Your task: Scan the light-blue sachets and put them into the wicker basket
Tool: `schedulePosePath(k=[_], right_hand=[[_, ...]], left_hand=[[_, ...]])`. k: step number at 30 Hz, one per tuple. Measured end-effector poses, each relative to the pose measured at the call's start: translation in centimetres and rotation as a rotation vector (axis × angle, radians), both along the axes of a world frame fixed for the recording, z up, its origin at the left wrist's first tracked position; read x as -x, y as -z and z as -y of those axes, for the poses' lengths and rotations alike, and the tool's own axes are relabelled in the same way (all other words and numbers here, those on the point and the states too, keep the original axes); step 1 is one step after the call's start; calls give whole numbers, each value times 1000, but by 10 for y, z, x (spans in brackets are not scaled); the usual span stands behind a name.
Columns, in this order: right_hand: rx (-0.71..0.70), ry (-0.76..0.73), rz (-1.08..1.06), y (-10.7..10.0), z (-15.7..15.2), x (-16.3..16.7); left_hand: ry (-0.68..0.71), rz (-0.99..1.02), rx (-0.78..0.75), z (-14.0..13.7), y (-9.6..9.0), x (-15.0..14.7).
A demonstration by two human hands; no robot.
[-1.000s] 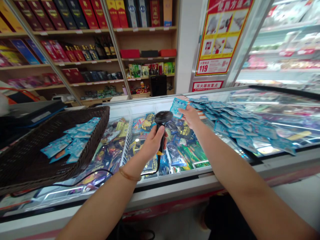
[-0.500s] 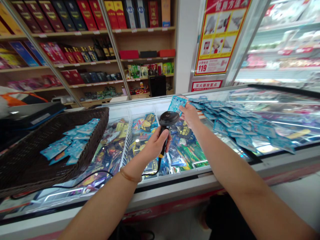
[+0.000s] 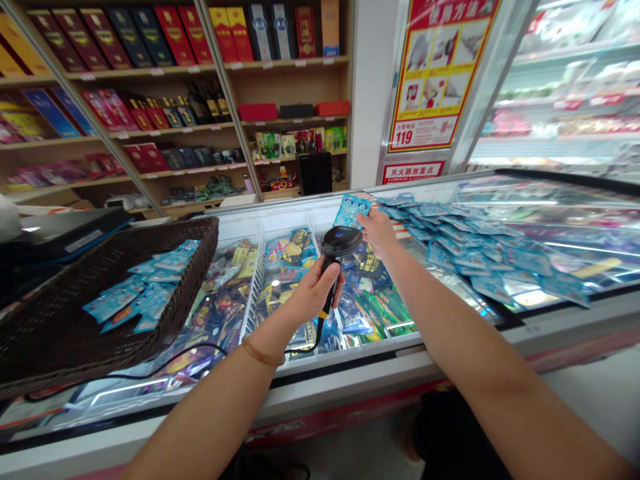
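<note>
One scanner, gripped in left hand; one blue packet, pinched in right hand; one basket. Piled packets overlap, uncountable. Poster: "119"; sign: "灭火器放置点".

Wooden shelves at the back, tall boxes lined up high, dark bottles a row down, then a white pillar and a red-and-yellow poster with 119 on it. Lit racks far right, kinda blurry tbh.

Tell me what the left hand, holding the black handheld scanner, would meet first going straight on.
Its scanner would probably meet the flat light-blue packet in the right hand, though depth is unclear.
</note>
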State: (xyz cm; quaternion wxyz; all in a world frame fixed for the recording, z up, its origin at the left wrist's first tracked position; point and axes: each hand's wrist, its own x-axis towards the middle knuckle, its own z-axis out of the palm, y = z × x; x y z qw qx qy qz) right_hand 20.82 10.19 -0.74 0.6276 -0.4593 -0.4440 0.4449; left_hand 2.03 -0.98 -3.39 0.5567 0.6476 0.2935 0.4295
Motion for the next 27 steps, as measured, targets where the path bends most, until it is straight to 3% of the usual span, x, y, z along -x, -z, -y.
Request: schedulePosePath(k=[6, 9, 12, 15, 20, 23, 27], right_hand=[[4, 18, 33, 8, -5, -1], [54, 24, 29, 17, -11, 8], [118, 7, 33, 18, -16, 33], [162, -98, 18, 6, -15, 73], [236, -304, -71, -33, -4, 162], [282, -384, -81, -49, -1, 218], [272, -569, -97, -50, -8, 280]], left_hand=[[-41, -7, 23, -1, 0, -2], [-204, 51, 53, -3, -11, -2], [-446, 158, 112, -6, -33, 12], [-621, 231, 149, -8, -63, 45], [-845, 339, 44, -2, -96, 116], [-938, 406, 31, 6, -98, 147], [-971, 398, 75, 16, -89, 166]])
